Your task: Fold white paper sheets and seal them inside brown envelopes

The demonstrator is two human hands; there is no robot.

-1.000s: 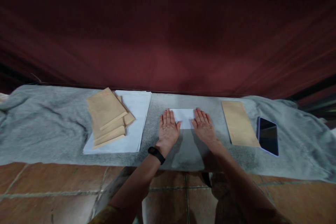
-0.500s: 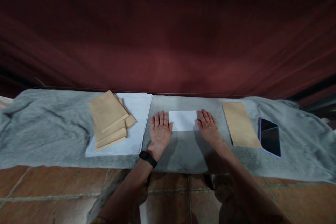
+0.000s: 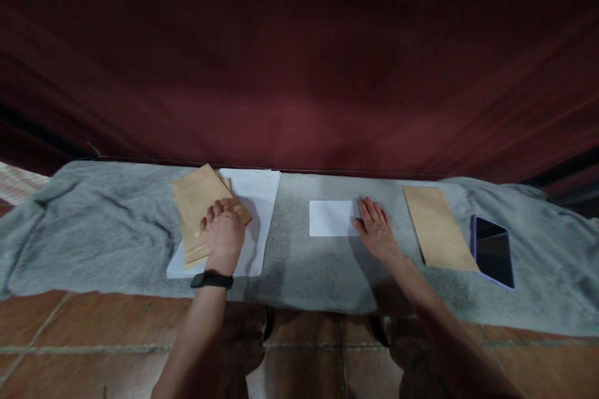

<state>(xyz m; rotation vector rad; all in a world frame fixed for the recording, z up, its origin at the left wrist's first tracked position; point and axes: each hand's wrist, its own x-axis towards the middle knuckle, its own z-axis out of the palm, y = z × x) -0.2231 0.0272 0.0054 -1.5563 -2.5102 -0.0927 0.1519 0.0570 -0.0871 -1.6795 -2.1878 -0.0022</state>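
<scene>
My left hand (image 3: 223, 230), with a dark band on the wrist, is over a loose pile of brown paper envelopes (image 3: 194, 192). Its fingers are loosely bent and slightly apart, with nothing visibly gripped; the palm side is hidden. Under the envelopes lies a stack of white paper sheets (image 3: 264, 199). My right hand (image 3: 377, 230) rests flat, fingers stretched out, on the right end of a folded white sheet (image 3: 330, 218) lying on the grey cloth.
A single brown envelope (image 3: 437, 224) lies to the right of my right hand. Beside it is a phone (image 3: 493, 252) with a purple edge, its corner touching the envelope. Grey cloth (image 3: 107, 230) covers the narrow surface. Dark red fabric (image 3: 299, 124) rises behind; tiled floor (image 3: 116, 324) is in front.
My left hand has left the folded white sheet and moved left over the envelope pile. My right hand stays on the sheet's right end. The whole view has shifted slightly.
</scene>
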